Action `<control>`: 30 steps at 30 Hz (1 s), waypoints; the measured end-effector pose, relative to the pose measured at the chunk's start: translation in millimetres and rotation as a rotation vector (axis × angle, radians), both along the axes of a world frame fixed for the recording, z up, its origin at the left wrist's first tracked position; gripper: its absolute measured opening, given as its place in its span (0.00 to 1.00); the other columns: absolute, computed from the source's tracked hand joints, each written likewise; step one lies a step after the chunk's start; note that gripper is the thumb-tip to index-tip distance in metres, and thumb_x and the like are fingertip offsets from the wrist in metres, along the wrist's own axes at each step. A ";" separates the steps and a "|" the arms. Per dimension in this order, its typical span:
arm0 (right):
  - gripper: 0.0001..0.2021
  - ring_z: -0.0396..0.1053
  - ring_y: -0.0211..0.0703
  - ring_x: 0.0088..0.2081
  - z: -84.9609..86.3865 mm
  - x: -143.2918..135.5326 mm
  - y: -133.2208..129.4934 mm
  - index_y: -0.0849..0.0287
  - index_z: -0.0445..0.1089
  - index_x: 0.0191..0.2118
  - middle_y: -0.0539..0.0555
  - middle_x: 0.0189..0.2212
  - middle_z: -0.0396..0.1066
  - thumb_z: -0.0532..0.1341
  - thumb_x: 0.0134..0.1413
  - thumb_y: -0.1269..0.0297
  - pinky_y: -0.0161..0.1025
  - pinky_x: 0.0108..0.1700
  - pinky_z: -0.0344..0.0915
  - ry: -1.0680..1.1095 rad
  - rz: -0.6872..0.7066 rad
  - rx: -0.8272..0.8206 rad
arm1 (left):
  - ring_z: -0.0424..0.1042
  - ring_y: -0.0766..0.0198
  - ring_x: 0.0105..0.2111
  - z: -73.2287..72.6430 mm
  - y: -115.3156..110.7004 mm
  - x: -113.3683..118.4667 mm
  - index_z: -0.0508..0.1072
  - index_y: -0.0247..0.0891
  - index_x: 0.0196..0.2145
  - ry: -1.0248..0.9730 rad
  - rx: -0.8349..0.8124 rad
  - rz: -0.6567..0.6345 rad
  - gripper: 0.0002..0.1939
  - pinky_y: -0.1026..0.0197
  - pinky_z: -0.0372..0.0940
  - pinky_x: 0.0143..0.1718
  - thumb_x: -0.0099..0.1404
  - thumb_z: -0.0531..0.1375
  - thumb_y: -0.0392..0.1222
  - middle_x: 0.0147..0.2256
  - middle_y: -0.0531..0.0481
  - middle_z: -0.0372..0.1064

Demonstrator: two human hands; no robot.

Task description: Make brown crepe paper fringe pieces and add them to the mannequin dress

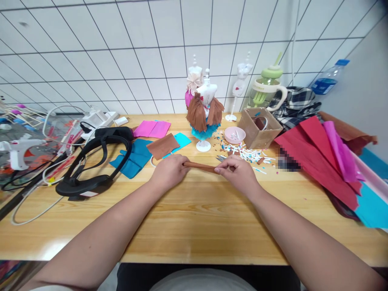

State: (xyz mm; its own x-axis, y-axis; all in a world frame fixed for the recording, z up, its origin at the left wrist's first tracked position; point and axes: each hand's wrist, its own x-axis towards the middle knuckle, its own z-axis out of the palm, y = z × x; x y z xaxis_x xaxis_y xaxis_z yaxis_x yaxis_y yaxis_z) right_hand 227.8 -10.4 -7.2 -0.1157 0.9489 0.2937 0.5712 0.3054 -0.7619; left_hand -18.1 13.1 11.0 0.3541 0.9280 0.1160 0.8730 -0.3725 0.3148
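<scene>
A narrow folded strip of brown crepe paper stretches level between my two hands over the wooden table. My left hand is closed on its left end, and my right hand pinches the right end between thumb and fingers. Metal scissor tips poke out just behind my right hand; the rest is hidden. Beyond the strip stands a small dress form wearing ruffled brown paper over a blue paper skirt. A flat brown paper piece lies behind my left hand, partly over a light blue sheet.
Left are a black headset, a white glue gun, pink paper and teal paper. Right are paper scraps, a pink dish, a cardboard box, a green-lidded cup and red paper sheets.
</scene>
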 end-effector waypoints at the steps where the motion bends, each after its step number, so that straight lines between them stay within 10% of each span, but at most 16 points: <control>1: 0.07 0.65 0.40 0.31 2.2 1.6 -1.4 0.56 0.76 0.28 0.52 0.27 0.68 0.64 0.51 0.59 0.36 0.32 0.59 -0.034 -0.061 0.064 | 0.71 0.54 0.34 3.8 -1.6 -0.2 0.76 0.40 0.32 -0.007 -0.002 0.074 0.12 0.59 0.58 0.28 0.62 0.57 0.48 0.31 0.46 0.74; 4: 0.09 0.67 0.41 0.33 9.2 1.8 -10.0 0.55 0.76 0.32 0.53 0.30 0.69 0.61 0.57 0.58 0.37 0.33 0.59 -0.203 -0.180 0.229 | 0.71 0.58 0.25 12.4 -12.1 6.4 0.76 0.36 0.28 -0.195 -0.383 0.079 0.24 0.61 0.55 0.22 0.63 0.53 0.60 0.26 0.45 0.74; 8: 0.14 0.65 0.41 0.32 12.4 -10.7 -24.3 0.53 0.74 0.31 0.54 0.29 0.70 0.54 0.63 0.58 0.38 0.33 0.55 -0.510 -0.054 0.381 | 0.76 0.58 0.32 7.6 -27.1 27.7 0.73 0.37 0.47 -0.782 -0.993 -0.035 0.33 0.67 0.52 0.17 0.63 0.48 0.67 0.41 0.40 0.76; 15: 0.16 0.63 0.39 0.30 8.8 -24.4 -31.8 0.53 0.73 0.31 0.53 0.26 0.69 0.51 0.65 0.61 0.39 0.32 0.52 -0.679 0.063 0.435 | 0.76 0.61 0.30 -8.1 -26.1 36.3 0.75 0.34 0.36 -1.093 -0.940 0.094 0.22 0.68 0.57 0.20 0.61 0.59 0.58 0.42 0.40 0.76; 19: 0.12 0.66 0.42 0.34 10.5 -22.0 -30.0 0.54 0.73 0.36 0.54 0.30 0.70 0.56 0.60 0.54 0.37 0.36 0.57 -0.428 0.075 0.400 | 0.75 0.60 0.31 -5.9 -25.2 33.9 0.74 0.34 0.31 -1.083 -0.850 0.102 0.18 0.66 0.60 0.23 0.59 0.61 0.54 0.34 0.43 0.77; 30: 0.17 0.69 0.40 0.28 -3.1 -20.9 -4.1 0.60 0.69 0.31 0.51 0.27 0.72 0.67 0.42 0.51 0.37 0.31 0.62 0.516 0.237 -0.577 | 0.69 0.64 0.27 -8.9 -25.2 32.0 0.76 0.34 0.27 -0.718 -0.594 -0.066 0.21 0.63 0.62 0.29 0.63 0.55 0.54 0.26 0.48 0.73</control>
State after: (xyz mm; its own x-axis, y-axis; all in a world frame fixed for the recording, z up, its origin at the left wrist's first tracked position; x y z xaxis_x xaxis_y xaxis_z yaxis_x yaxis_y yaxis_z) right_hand 206.9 -14.5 -10.3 -0.3163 0.9345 -0.1635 0.0739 -0.1475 -0.9863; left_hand 14.0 -12.1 2.1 0.4355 0.8858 -0.1601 0.3787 -0.0189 0.9253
